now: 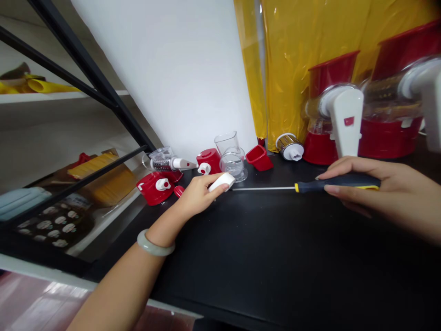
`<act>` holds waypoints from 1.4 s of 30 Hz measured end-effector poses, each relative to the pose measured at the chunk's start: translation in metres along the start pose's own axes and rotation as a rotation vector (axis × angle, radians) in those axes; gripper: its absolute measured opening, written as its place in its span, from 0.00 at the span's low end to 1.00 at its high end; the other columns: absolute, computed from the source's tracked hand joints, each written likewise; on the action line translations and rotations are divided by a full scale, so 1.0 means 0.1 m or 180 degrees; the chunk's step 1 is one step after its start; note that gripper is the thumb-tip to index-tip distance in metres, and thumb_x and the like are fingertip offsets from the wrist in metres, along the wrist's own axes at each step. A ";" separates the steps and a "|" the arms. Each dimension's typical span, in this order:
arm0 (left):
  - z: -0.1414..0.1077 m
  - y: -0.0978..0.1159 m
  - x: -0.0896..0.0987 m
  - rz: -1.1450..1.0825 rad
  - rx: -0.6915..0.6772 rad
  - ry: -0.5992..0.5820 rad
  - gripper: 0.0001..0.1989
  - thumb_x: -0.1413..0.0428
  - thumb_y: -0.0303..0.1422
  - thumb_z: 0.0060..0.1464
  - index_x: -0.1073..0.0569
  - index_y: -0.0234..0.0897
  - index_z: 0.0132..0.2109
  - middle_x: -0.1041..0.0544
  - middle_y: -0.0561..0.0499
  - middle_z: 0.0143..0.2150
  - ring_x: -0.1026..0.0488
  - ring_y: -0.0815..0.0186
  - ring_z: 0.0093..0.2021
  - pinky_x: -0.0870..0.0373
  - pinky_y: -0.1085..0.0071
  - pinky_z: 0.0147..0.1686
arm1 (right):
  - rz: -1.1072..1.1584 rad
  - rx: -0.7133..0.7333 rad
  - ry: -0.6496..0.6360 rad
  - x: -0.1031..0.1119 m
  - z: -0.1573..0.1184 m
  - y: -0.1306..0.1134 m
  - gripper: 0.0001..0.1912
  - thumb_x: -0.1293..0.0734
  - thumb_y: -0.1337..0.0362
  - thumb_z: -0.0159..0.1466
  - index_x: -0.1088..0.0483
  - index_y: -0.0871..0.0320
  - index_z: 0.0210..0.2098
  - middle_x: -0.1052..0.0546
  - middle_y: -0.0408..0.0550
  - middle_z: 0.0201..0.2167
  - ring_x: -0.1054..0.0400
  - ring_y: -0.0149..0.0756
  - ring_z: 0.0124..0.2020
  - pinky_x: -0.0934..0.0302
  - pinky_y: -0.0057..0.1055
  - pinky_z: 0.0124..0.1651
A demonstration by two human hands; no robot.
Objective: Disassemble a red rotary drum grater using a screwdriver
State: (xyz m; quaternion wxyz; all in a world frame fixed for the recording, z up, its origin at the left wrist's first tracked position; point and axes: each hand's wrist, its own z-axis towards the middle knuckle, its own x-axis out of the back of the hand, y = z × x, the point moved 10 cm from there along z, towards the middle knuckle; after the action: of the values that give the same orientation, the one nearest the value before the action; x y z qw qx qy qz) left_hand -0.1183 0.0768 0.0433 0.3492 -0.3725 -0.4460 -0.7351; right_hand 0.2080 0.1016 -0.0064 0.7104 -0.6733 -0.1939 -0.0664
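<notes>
The left hand, in the head view, pinches a small white piece between thumb and fingers over the black table. From that piece, the right hand lies at three o'clock, wrapped round the handle of a screwdriver whose tip reaches the piece's edge; from here I can't tell whether they touch. If the pinch loosens or the push goes crooked, the tip could skid into the left fingers. I count one screwdriver, one white piece, two knobbed red bases at nine and eleven, one clear housing toward one, and, at two, one red cup, one loose drum and two assembled graters.
</notes>
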 end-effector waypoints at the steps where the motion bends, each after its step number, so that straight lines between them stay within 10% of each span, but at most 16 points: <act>1: 0.00 -0.01 0.00 0.0001 0.0008 0.0004 0.24 0.46 0.47 0.61 0.23 0.36 0.56 0.17 0.48 0.41 0.22 0.62 0.36 0.27 0.70 0.37 | 0.0003 0.0023 0.0017 0.01 0.00 0.00 0.40 0.27 0.31 0.39 0.27 0.51 0.41 0.36 0.40 0.16 0.49 0.29 0.16 0.59 0.24 0.19; 37: -0.01 0.00 0.02 0.0029 0.0026 0.0000 0.24 0.47 0.48 0.61 0.24 0.37 0.55 0.18 0.48 0.41 0.23 0.62 0.36 0.28 0.69 0.38 | -0.0074 0.0070 0.0120 0.06 0.00 -0.03 0.39 0.27 0.31 0.41 0.27 0.51 0.42 0.35 0.40 0.14 0.48 0.30 0.15 0.57 0.24 0.18; 42: 0.01 0.04 0.10 0.0211 0.0007 0.0217 0.30 0.35 0.51 0.48 0.24 0.34 0.50 0.20 0.47 0.41 0.24 0.59 0.38 0.29 0.65 0.41 | -0.0101 0.0128 0.0078 0.06 0.03 0.02 0.38 0.27 0.32 0.43 0.27 0.51 0.43 0.34 0.41 0.17 0.46 0.30 0.16 0.57 0.25 0.19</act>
State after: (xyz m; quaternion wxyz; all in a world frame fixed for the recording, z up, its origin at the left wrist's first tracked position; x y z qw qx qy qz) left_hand -0.1193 0.0741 0.0540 0.3888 -0.3614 -0.4222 -0.7349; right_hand 0.2133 0.1052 -0.0061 0.7249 -0.6549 -0.1971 -0.0819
